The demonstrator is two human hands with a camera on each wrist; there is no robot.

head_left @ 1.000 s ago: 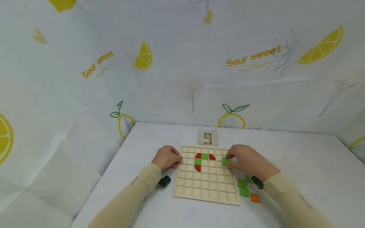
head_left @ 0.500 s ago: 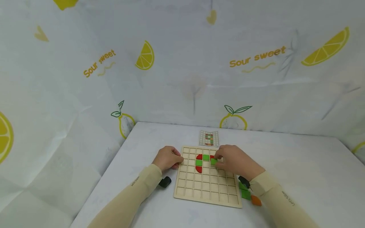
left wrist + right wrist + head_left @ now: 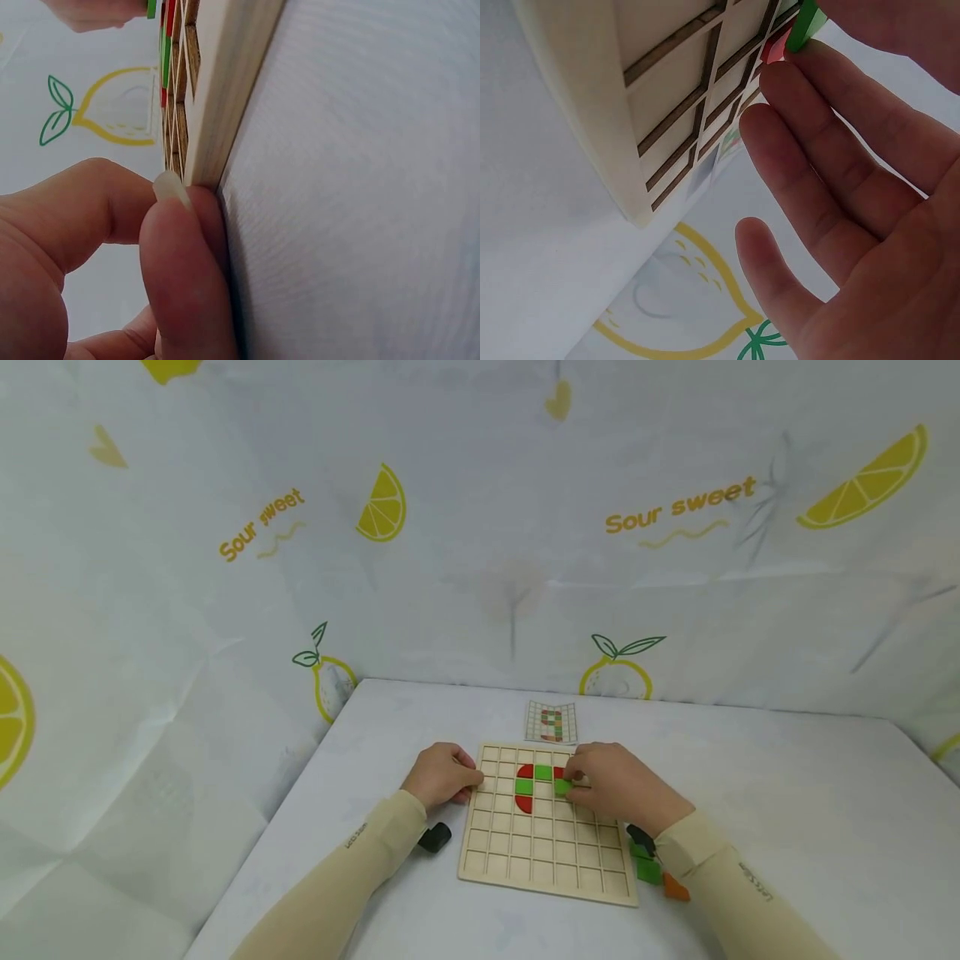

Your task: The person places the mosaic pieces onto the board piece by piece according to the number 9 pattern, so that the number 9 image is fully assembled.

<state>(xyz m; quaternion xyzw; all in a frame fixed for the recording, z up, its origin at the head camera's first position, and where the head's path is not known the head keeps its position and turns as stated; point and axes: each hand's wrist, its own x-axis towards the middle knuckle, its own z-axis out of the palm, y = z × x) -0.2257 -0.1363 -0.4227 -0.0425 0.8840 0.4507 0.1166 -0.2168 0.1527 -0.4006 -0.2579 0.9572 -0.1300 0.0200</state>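
Note:
A square wooden grid board (image 3: 532,852) lies on the white table. At its left edge my left hand (image 3: 441,774) grips the rim; the left wrist view has the thumb (image 3: 184,277) and a fingertip against the board's corner. Over the upper right part of the grid, my right hand (image 3: 618,783) pinches a green square tile (image 3: 562,787) between thumb and forefinger. That tile is tilted in the right wrist view, beside a red piece partly hidden by the fingers. Red quarter-round pieces (image 3: 524,804) and green squares (image 3: 543,772) sit in cells left of it.
Behind the board lies a small pattern card (image 3: 551,723) printed with a coloured grid figure. Loose green tiles (image 3: 648,870) and an orange tile (image 3: 676,887) lie right of the board, partly under the right wrist. A lemon-print cloth (image 3: 480,527) hangs behind the table.
My right hand has carried the green tile leftward from the board's right edge to the cell below the right red piece. My left hand has stayed at the left edge.

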